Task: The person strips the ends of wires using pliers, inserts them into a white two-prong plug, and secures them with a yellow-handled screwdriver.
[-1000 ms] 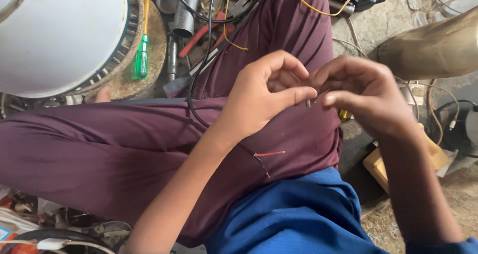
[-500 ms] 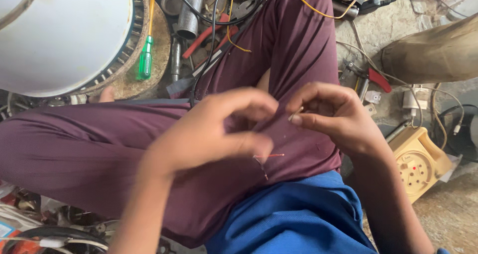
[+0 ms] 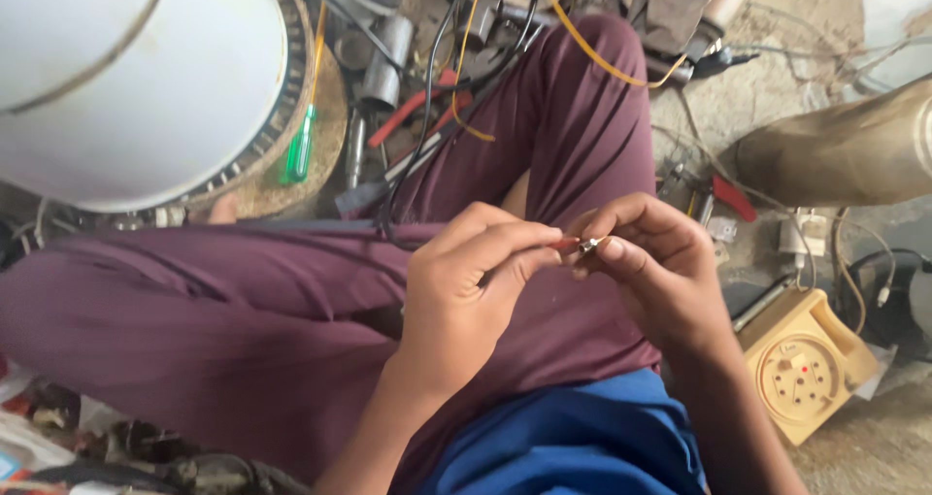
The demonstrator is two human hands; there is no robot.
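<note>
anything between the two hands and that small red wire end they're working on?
Nothing visible. The left hand and right hand meet above the lap, and both pinch the red wire end with its small metal tip directly in their fingertips. The black cable on the maroon trousers lies behind the left hand, apart from the grip.

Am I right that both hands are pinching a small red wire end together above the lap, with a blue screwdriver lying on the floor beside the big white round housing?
Not quite: the screwdriver is green, not blue, as the head view shows. The rest holds: the left hand and right hand pinch the small red wire end together above the lap, and the screwdriver lies beside the big white round housing.
</note>
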